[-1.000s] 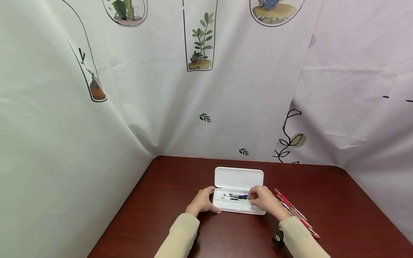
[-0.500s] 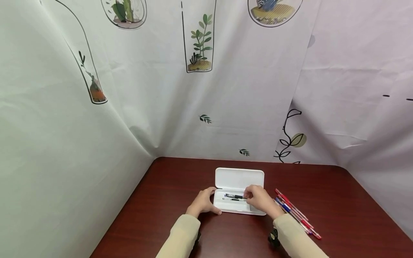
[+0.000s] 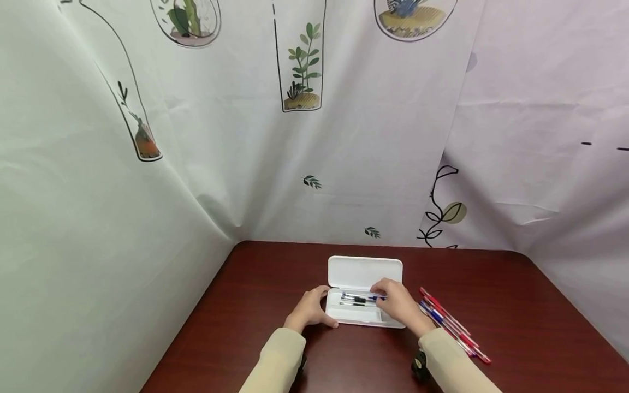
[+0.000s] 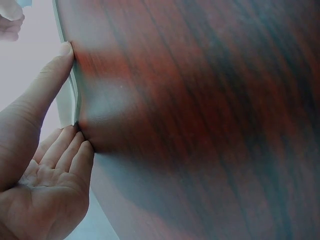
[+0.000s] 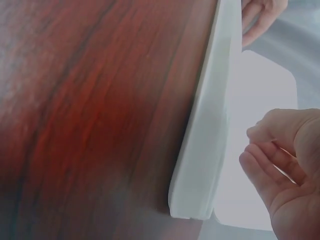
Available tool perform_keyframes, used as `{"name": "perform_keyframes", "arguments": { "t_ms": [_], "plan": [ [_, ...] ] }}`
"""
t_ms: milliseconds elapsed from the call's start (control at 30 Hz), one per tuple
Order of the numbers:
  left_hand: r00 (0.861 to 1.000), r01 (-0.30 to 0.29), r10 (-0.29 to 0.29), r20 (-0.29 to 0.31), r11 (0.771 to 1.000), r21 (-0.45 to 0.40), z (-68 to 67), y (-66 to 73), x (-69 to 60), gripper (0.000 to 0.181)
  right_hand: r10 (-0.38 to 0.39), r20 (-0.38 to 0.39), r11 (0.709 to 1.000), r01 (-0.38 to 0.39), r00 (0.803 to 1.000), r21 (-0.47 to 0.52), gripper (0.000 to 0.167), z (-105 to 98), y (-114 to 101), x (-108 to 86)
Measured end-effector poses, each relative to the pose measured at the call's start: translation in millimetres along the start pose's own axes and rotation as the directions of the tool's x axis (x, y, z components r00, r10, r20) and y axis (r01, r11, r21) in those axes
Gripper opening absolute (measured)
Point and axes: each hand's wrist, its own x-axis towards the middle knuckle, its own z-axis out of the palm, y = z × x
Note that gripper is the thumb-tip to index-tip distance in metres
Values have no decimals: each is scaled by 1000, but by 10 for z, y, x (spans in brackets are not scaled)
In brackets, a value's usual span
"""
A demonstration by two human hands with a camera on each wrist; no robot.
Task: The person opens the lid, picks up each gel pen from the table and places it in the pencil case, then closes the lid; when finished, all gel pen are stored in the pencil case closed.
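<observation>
A white pencil case [image 3: 354,315] lies unfolded on the table, its lid [image 3: 365,272] standing up behind. My left hand [image 3: 309,310] grips the case's left end, thumb at the front edge and fingers round the side; the left wrist view shows this thumb [image 4: 52,75] against the rim. Inside lie several clear pens [image 3: 358,299] with dark grips. My right hand [image 3: 395,301] hovers over the right part of the case, with a blue pen part [image 3: 377,298] between its parted thumb and fingers. In the right wrist view, its fingertips [image 5: 250,157] are slightly apart, with no pen discernible in the glare.
Several red and blue pens [image 3: 449,322] lie in a slanting bunch on the dark red table [image 3: 275,273], right of the case and partly behind the right forearm. A printed white cloth [image 3: 354,164] hangs behind the table and along its sides.
My right hand has shifted slightly left over the case, and its thumb and fingers have since parted, showing the blue pen part. My left hand stays on the case.
</observation>
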Motion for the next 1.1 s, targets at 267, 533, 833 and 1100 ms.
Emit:
{"name": "perform_keyframes", "arguments": {
  "t_ms": [267, 533, 833, 1100],
  "plan": [
    [1000, -3, 3, 2, 1000, 6, -17, 26, -3, 84, 28, 27, 999, -28, 999, 19, 20, -99, 22, -1],
    [1000, 6, -6, 6, 1000, 14, -11, 18, -5, 85, 9, 16, 1000, -10, 1000, 27, 19, -171, 36, -29],
    [1000, 11, -11, 6, 1000, 9, -12, 35, 4, 85, 39, 18, 999, -39, 999, 24, 19, -248, 81, -75],
    [1000, 9, -9, 7, 1000, 9, -28, 54, -20, 85, 19, -4, 1000, -19, 1000, 17, 15, -318, 162, -124]
  ]
}}
